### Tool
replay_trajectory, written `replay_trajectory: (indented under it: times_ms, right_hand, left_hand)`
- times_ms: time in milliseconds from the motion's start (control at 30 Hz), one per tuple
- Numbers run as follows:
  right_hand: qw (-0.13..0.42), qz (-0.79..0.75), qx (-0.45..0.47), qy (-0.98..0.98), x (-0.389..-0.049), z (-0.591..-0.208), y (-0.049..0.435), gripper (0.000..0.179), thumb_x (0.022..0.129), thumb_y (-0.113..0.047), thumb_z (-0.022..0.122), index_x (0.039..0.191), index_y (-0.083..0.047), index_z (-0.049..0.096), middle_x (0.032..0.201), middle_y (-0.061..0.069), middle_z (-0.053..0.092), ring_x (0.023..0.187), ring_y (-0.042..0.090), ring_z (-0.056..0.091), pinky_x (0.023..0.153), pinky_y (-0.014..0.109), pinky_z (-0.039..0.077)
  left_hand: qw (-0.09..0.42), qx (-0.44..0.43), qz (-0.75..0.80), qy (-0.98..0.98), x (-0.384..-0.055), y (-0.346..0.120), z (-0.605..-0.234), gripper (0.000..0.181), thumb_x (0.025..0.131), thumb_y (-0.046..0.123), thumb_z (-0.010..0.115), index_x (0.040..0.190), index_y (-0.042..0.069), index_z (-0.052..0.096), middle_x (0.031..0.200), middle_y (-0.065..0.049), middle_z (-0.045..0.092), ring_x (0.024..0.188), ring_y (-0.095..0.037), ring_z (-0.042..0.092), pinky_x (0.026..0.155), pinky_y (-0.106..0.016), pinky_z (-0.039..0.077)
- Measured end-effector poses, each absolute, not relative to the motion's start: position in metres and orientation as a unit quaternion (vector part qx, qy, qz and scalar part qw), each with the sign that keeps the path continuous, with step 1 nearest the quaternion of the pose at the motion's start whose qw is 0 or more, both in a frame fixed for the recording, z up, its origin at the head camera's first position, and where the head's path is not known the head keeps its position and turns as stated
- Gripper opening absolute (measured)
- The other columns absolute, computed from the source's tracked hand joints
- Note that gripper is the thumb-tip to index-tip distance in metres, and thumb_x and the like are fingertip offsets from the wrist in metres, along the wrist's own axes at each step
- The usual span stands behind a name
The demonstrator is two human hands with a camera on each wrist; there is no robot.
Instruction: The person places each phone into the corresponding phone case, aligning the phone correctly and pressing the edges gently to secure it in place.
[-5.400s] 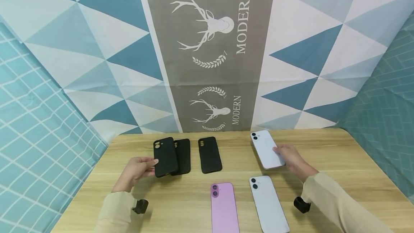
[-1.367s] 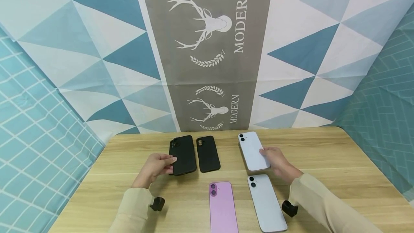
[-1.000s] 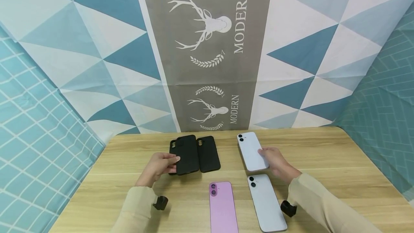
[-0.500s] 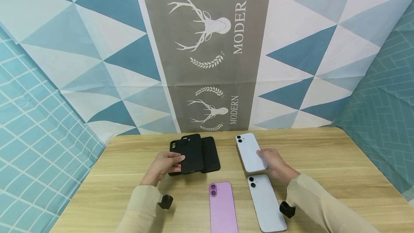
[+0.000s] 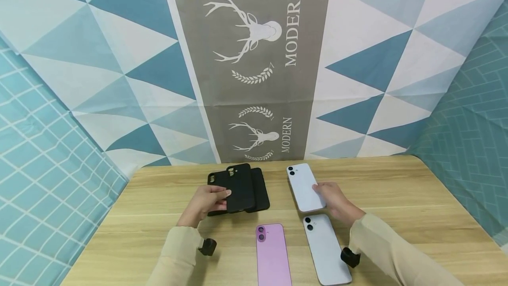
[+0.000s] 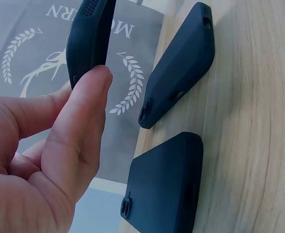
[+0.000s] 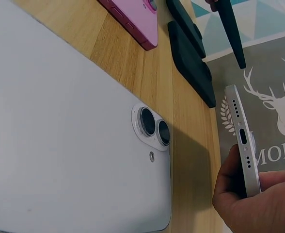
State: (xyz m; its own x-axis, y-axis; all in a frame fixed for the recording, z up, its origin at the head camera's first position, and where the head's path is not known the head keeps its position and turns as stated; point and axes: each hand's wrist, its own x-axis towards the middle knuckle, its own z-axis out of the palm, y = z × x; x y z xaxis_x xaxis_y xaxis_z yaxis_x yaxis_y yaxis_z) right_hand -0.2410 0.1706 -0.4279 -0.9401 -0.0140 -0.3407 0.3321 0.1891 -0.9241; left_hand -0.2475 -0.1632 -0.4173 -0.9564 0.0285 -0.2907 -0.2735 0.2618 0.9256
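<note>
My left hand (image 5: 208, 202) pinches a black phone case (image 5: 240, 189) by its left edge, thumb on top. In the left wrist view that case (image 6: 91, 39) is raised off the table, above two more black cases lying flat. From the head these two, the left case (image 5: 216, 179) and the right case (image 5: 260, 191), are partly covered by the held one. My right hand (image 5: 335, 200) grips a white phone (image 5: 305, 187) by its right edge, camera end away from me. The right wrist view shows this phone's bottom edge (image 7: 244, 141) lifted over the wood, with fingers and thumb on either face.
A pink phone (image 5: 273, 253) and a second white phone (image 5: 327, 248) lie on the wooden table (image 5: 131, 215), nearer to me than the held things. Patterned cloth (image 5: 258, 74) rises behind the table's far edge. A black wrist camera (image 5: 207, 247) sits on my left sleeve.
My left hand has carried the case rightward, from over the left case toward the right one. The right hand has shifted the white phone left. The pink and other white phones lie as before.
</note>
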Motion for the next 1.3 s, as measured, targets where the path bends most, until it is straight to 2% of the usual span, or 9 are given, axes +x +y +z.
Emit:
replay_trajectory:
  times_ms: [267, 600, 767, 1000, 1300]
  right_hand:
    - [0.139, -0.641, 0.122, 0.745, -0.243, -0.428, 0.165, 0.045, 0.099, -0.012, 0.036, 0.132, 0.019, 0.033, 0.126, 0.029, 0.045, 0.112, 0.034, 0.050, 0.101, 0.046, 0.043]
    - [0.148, -0.634, 0.133, 0.747, -0.243, -0.428, 0.161, 0.045, 0.100, -0.014, 0.035, 0.134, 0.015, 0.033, 0.129, 0.027, 0.044, 0.116, 0.035, 0.048, 0.102, 0.046, 0.042]
    - [0.146, -0.633, 0.125, 0.750, -0.242, -0.427, 0.160, 0.044, 0.100, -0.014, 0.035, 0.132, 0.016, 0.035, 0.125, 0.026, 0.046, 0.111, 0.032, 0.049, 0.099, 0.046, 0.043]
    - [0.144, -0.634, 0.121, 0.750, -0.240, -0.425, 0.158, 0.043, 0.099, -0.014, 0.035, 0.131, 0.016, 0.037, 0.119, 0.024, 0.050, 0.103, 0.027, 0.052, 0.089, 0.037, 0.047]
    - [0.152, -0.643, 0.114, 0.742, -0.239, -0.424, 0.156, 0.045, 0.101, -0.015, 0.034, 0.133, 0.016, 0.033, 0.126, 0.026, 0.043, 0.115, 0.034, 0.045, 0.104, 0.048, 0.038]
  left_hand:
    - [0.127, -0.076, 0.608, 0.780, -0.248, -0.161, -0.417, 0.033, 0.090, 0.007, 0.060, 0.116, -0.014, 0.056, 0.076, -0.007, 0.059, 0.057, -0.009, 0.060, 0.057, -0.023, 0.057]
    - [0.123, -0.075, 0.606, 0.782, -0.248, -0.157, -0.418, 0.032, 0.090, 0.009, 0.061, 0.113, -0.013, 0.058, 0.078, -0.007, 0.059, 0.059, -0.010, 0.060, 0.058, -0.023, 0.058]
    - [0.121, -0.077, 0.608, 0.781, -0.250, -0.152, -0.419, 0.030, 0.089, 0.008, 0.063, 0.110, -0.012, 0.059, 0.076, -0.006, 0.059, 0.058, -0.010, 0.060, 0.058, -0.024, 0.058]
    - [0.121, -0.071, 0.613, 0.778, -0.250, -0.146, -0.419, 0.033, 0.088, 0.007, 0.063, 0.114, -0.013, 0.058, 0.080, -0.009, 0.060, 0.060, -0.011, 0.061, 0.059, -0.025, 0.058]
    - [0.125, -0.064, 0.612, 0.778, -0.249, -0.136, -0.417, 0.033, 0.088, 0.006, 0.063, 0.114, -0.014, 0.058, 0.079, -0.011, 0.062, 0.057, -0.012, 0.062, 0.057, -0.026, 0.058]
